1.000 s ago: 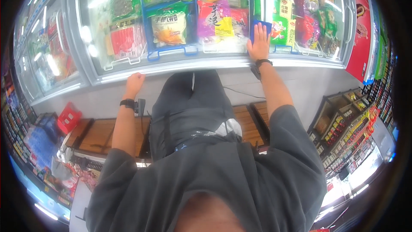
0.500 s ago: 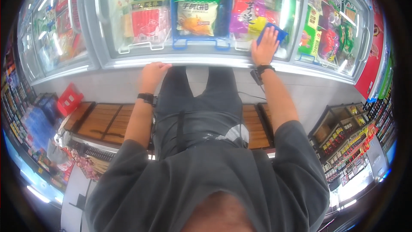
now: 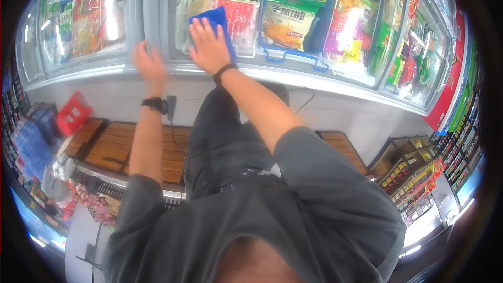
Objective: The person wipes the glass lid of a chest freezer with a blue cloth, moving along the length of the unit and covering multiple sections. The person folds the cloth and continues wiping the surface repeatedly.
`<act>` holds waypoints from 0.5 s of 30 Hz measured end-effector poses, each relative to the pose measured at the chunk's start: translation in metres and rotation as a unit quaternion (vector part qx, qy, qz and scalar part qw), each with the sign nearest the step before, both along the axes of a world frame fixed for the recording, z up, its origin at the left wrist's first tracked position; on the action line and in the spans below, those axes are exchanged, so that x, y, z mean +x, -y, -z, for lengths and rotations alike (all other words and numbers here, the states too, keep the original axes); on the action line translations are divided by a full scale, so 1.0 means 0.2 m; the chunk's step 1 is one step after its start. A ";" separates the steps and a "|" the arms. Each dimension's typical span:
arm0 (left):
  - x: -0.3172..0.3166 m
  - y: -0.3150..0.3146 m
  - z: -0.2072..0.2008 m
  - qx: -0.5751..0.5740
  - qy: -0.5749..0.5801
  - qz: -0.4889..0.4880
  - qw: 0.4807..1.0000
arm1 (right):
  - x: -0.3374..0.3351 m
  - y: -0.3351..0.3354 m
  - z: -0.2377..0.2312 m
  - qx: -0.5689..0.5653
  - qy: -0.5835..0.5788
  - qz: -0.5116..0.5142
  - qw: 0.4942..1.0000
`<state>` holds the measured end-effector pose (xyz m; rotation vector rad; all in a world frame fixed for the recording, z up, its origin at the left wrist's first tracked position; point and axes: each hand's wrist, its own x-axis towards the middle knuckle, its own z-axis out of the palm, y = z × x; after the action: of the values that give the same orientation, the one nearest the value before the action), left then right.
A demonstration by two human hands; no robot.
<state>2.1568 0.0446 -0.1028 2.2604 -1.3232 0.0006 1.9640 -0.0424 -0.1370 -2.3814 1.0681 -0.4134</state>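
Note:
My right hand (image 3: 210, 48) lies flat on a blue cloth (image 3: 221, 20), pressing it against the glass lid (image 3: 181, 36) of a chest freezer, over the left part of the middle section. My left hand (image 3: 149, 65) is blurred by motion beside the grey divider (image 3: 152, 15) at the freezer's front edge. A gap shows between its thumb and fingers, and nothing is seen in it. Under the glass lie bagged frozen foods, among them a red and clear bag (image 3: 243, 13) next to the cloth and a green and white bag (image 3: 291, 21) in a blue wire basket (image 3: 293, 55).
The freezer's white front rim (image 3: 314, 76) runs across in front of my legs. Behind me stand a wooden slatted surface (image 3: 115, 144), a red basket (image 3: 73, 112) and a shelf with bottles (image 3: 403, 162). A dark cable (image 3: 305, 102) hangs by the freezer front.
My right hand has slid the blue cloth far left across the glass. The left hand has moved left and up from the front rim toward the divider. The view has shifted left.

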 end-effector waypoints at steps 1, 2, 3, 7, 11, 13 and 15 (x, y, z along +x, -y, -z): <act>0.09 0.02 0.03 0.011 0.012 -0.001 1.000 | 0.09 -0.02 0.00 -0.013 -0.001 -0.008 1.000; 0.17 0.04 0.06 0.023 0.025 -0.005 0.999 | 0.15 -0.03 -0.01 -0.024 -0.010 -0.013 1.000; 0.24 0.05 0.09 0.029 0.046 -0.002 0.999 | 0.19 -0.03 0.00 -0.024 -0.014 -0.011 1.000; 0.36 0.10 0.18 0.002 0.013 0.009 1.000 | 0.10 0.01 0.01 -0.033 0.000 -0.042 0.999; 0.36 0.09 0.18 -0.021 0.010 0.015 1.000 | -0.28 0.10 0.00 -0.019 -0.051 0.100 0.993; 0.35 0.10 0.18 -0.008 0.015 0.000 1.000 | -0.46 0.13 -0.01 -0.044 -0.106 0.176 0.978; 0.35 0.10 0.17 -0.007 0.028 -0.009 1.000 | -0.51 0.12 0.00 -0.043 -0.129 0.209 0.968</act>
<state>2.2262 0.0241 -0.1361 2.2758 -1.3259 0.0796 1.8628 -0.0666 -0.1370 -2.3199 1.7174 -0.2993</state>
